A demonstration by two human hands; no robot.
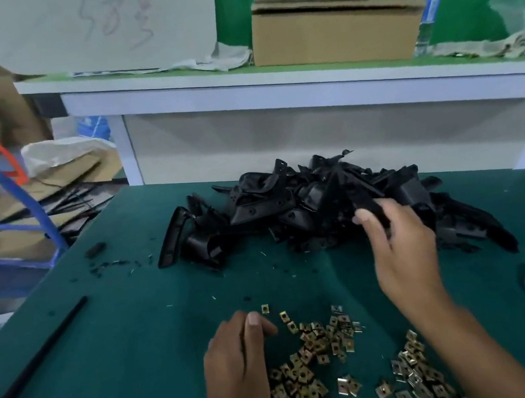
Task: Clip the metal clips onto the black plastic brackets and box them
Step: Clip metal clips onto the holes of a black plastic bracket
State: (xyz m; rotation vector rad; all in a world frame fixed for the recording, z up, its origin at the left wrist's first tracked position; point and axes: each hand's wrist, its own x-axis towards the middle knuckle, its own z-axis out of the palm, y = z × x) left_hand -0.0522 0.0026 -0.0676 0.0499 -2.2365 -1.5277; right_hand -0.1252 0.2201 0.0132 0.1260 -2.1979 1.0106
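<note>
On the green tabletop (122,344), one heap of black brackets (290,204) lies toward the far edge. The right hand (401,245) has its fingers clamped on one bracket (372,206) there. The left hand (238,352), fingers curled, whether pinching cannot be told, touches dozens of clips (316,363) scattered near the front edge.

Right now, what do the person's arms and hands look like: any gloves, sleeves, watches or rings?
Both are bare. The left hand and right hand wear no gloves, and no ring shows on the visible fingers. Both forearms are uncovered up to the frame's bottom edge: no sleeve, watch, band or cable in view. The right hand is slightly motion-blurred, so fine detail there is uncertain.
</note>
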